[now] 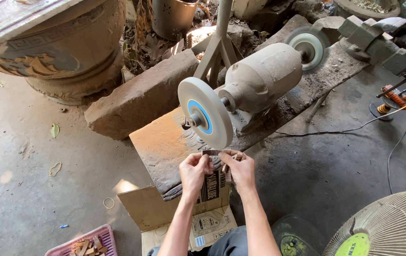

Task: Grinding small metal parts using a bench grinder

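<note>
While both hands meet just below the pale round grinding wheel with a blue centre (pixel 205 113), the left hand (pixel 194 170) and right hand (pixel 241 168) each pinch one end of a small thin flat strip (pixel 214 152), fingers closed on it. It sits close under the wheel's rim; whether it touches, I cannot tell. Beneath lie the rusty metal bench plate (pixel 165 142) and a brown cardboard box (pixel 174 211).

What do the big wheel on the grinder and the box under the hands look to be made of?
Wheel: likely pale abrasive stone or dense felt, matte and dusty, with a blue centre label. Box: brown corrugated cardboard, flaps open, printed panel. Both hands, left and right, pinch a small piece.
</note>
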